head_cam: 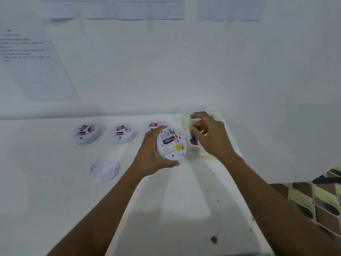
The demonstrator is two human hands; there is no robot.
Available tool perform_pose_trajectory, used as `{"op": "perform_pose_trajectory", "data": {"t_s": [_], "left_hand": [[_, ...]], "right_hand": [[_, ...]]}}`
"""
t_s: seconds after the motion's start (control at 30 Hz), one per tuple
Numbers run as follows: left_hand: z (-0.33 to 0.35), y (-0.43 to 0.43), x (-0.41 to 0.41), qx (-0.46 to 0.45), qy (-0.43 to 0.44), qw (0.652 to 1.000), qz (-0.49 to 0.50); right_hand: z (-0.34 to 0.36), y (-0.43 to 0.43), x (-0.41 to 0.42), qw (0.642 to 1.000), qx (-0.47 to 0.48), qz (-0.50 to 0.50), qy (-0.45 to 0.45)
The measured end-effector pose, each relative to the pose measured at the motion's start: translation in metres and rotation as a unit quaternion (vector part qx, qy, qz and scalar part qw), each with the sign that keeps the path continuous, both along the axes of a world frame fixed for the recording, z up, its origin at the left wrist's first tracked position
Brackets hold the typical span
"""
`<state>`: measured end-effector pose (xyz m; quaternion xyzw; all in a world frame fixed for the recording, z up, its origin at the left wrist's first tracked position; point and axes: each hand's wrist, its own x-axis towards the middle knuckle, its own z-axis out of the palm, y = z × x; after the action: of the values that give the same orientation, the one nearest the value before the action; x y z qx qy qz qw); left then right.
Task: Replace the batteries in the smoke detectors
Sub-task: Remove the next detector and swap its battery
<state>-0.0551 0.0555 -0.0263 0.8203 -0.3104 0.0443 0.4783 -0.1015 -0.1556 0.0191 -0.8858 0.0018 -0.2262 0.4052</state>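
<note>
– White plastic smoke detector [170,144], back side up, held just off the desk [55,200] toward its far right corner. Left hand [147,156] wraps the rim, fingers curled round it.

– Bay?

– Open. One blue-and-yellow cell [168,140] is seated in it. Can't tell if there's a free slot beside it, too small.

– Right hand?

– Right hand [210,135] pinches a second battery [191,129] between thumb and fingertips, yellow end showing. It's just over the clear tub [185,115] at the far right corner, with more cells in the tub below.

– Step?

– My read: mid-swap on this unit, with the right hand working the tub. Can't tell if the pinched battery is coming out fresh or going in spent.

– Next move, if fresh?

– Carry it across to the bay and check polarity against the markings. Press it flat until the contacts take it. Left hand has to hold the unit level and firm against that push.

– Then?

– Mounting plate [104,169] lies loose on the desk, left of the held unit and nearer the front edge. I'd expect it to twist back on.

– Rest?

– Row of three detectors [121,133] along the far edge, left of the held one. Each has a red-and-white item on top, can't tell what. The rightmost is partly hidden behind the left hand. Printed sheets [27,61] hang on the wall behind.
</note>
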Motion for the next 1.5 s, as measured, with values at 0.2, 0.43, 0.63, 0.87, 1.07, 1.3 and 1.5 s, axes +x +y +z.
{"op": "perform_pose_trajectory", "data": {"t_s": [0.2, 0.43, 0.63, 0.87, 1.07, 1.3, 1.5], "left_hand": [[-0.005, -0.014, 0.003, -0.008, 0.01, 1.0, 0.012], [-0.009, -0.024, 0.006, 0.009, 0.018, 1.0, 0.003], [-0.012, -0.025, 0.015, -0.001, 0.019, 1.0, -0.009], [-0.005, -0.031, 0.021, -0.028, -0.007, 0.999, -0.028], [-0.011, -0.043, 0.027, -0.013, -0.076, 0.997, -0.018], [-0.017, -0.053, 0.028, 0.012, -0.071, 0.997, -0.009], [-0.014, -0.056, 0.032, 0.0, -0.091, 0.996, 0.006]], "right_hand": [[-0.018, -0.061, 0.029, 0.971, -0.107, -0.048, 0.207], [-0.034, -0.06, 0.048, 0.948, -0.129, -0.027, 0.291], [-0.028, -0.059, 0.041, 0.954, -0.057, -0.015, 0.293], [0.007, -0.016, 0.012, 0.991, 0.062, 0.003, 0.117], [-0.012, 0.015, 0.01, 0.99, 0.082, -0.064, 0.094], [-0.008, 0.03, 0.013, 0.969, 0.193, -0.113, 0.101], [-0.007, 0.033, 0.017, 0.947, 0.268, -0.131, 0.116]]}}
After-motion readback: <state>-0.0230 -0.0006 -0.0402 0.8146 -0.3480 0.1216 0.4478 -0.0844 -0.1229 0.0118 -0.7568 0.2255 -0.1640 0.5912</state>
